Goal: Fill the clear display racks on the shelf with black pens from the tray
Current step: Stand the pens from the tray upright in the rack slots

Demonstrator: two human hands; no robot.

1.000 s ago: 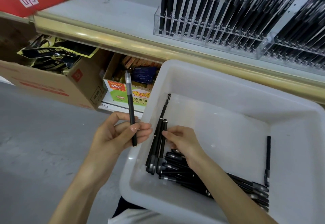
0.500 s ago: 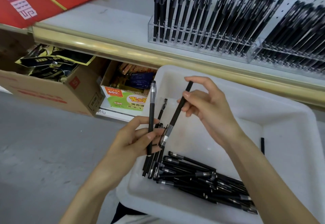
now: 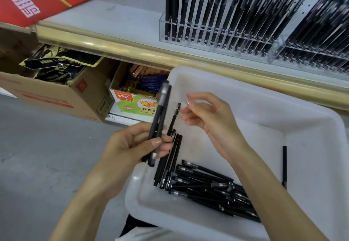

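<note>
Cardboard box (image 3: 56, 97) sitting far left, under shelf (image 3: 113, 19). Your left hand (image 3: 132, 146) gripping two black pens (image 3: 159, 119) upright at left rim of white tray (image 3: 306, 146); fingers (image 3: 166, 147) curling round barrels, thumb pressing on front. Leaning pens (image 3: 172, 157) resting against tray's left wall, just behind that hand. Your right hand (image 3: 209, 116) hovering over tray, blurred, fingers spreading apart, holding nothing. Pen pile (image 3: 207, 187) lying on tray floor under your right forearm. Lone pen (image 3: 284, 165) lying well apart, near right wall. Clear racks (image 3: 217, 40) standing on shelf above tray, holding upright black pens.
</note>
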